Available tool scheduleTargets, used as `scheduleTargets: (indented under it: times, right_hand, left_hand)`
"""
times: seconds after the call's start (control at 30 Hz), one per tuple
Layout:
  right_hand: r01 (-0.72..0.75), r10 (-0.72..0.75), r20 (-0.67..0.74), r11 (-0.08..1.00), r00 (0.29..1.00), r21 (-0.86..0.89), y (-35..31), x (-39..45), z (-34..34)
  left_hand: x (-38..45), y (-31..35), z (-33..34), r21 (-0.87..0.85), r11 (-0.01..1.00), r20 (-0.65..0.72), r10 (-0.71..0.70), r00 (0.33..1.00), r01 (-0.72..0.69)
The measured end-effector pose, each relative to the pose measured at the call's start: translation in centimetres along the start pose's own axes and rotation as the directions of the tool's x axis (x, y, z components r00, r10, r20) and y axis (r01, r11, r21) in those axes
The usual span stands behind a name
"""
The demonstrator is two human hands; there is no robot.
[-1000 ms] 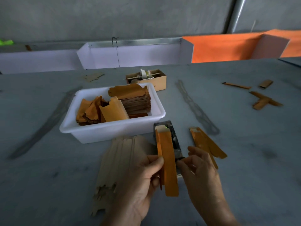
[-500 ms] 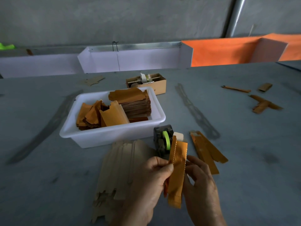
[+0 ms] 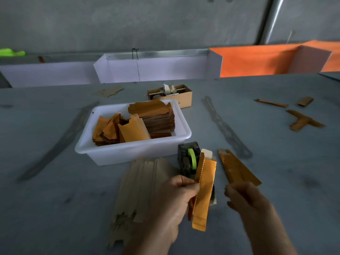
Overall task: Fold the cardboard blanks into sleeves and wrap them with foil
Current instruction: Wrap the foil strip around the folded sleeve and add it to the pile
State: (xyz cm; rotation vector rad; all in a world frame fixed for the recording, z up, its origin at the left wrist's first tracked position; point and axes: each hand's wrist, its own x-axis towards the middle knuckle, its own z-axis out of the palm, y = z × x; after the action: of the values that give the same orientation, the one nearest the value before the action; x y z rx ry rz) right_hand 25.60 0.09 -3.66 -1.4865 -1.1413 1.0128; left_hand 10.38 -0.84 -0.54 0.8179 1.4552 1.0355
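The left hand (image 3: 173, 197) holds a long gold sleeve (image 3: 203, 192), with the thumb and fingers pinching its left edge. The sleeve stands almost straight up, lifted above the gray worktop (image 3: 55, 199), and a small white flap sticks out of its top. The right hand (image 3: 244, 197) is just beside the sleeve but not touching it; its fingers are curled in loosely and it holds nothing. Right behind the sleeve sits a dark tape holder (image 3: 187, 159) with a bright green roll in it. To the left of the hands lies a fan of pale cardboard blanks (image 3: 139, 184), flat on the worktop. To the right, near the right hand, lie two flat gold pieces (image 3: 237, 168), one partly on the other. Farther back stands a white tub (image 3: 132, 151) full of gold sheets (image 3: 154, 116), some in a neat stack and some in a loose heap. Behind the tub is a small brown box (image 3: 184, 96) with bits inside that are too small to tell. Far to the right on the worktop lie a few more gold strips (image 3: 303, 122), two of them crossed over each other.
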Motion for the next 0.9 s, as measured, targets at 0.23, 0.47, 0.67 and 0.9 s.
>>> scheduleTargets:
  times: [0.23, 0.47, 0.67, 0.9]
  right_hand:
    - [0.065, -0.096, 0.401, 0.994, 0.911, 0.091, -4.7, -1.2, -1.7]
    - [0.239, -0.19, 0.464, 0.97, 0.865, -0.048, -5.2, -1.2, -0.5]
    - [0.276, -0.198, 0.467, 0.955, 0.862, -0.104, -4.6, -1.1, -0.5]
    - [0.186, -0.119, 0.397, 0.973, 0.91, -0.135, -3.8, -0.8, -0.2]
  left_hand:
    - [-0.8, 0.1, -0.3, -0.128, 0.989, 0.063, -0.069, 0.996, 0.077]
    - [-1.6, 0.2, -0.5, -0.165, 0.983, 0.072, -0.074, 0.995, 0.085]
    - [-1.9, 0.4, -0.5, -0.197, 0.979, 0.083, -0.04, 0.996, 0.056]
    - [-2.4, 0.7, -0.4, -0.182, 0.982, 0.099, -0.032, 0.995, 0.05]
